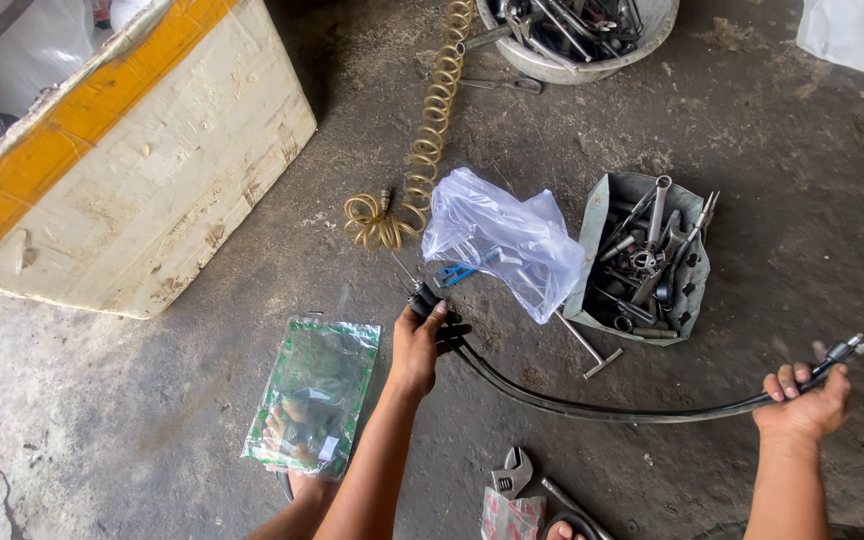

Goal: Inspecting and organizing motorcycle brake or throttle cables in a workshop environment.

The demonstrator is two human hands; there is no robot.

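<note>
Hands grip the two ends of a black control cable (592, 405) that sags in a shallow curve just above the concrete floor (772, 200), across the lower middle of the frame. The left hand (418, 348) has its fingers curled tight around the cable's thicker rubber-booted end, near the centre; the right hand (804, 398), at the lower right, has its fingers wrapped closed around the other end, where a small metal fitting sticks out past the knuckles.

Just above the left hand lies a crumpled clear plastic bag (502, 240), and right of it an open grey box of wrenches and sockets (652, 262). A T-handle wrench (587, 348) lies between bag and cable. A coiled yellow air hose (422, 140) runs up to a metal bowl of tools (577, 35) at the top edge.

At the lower left lies a green-printed plastic packet (314, 395) — beyond it, a worn white and yellow foam box (122, 160). An adjustable wrench (514, 472) lies at the bottom centre.
</note>
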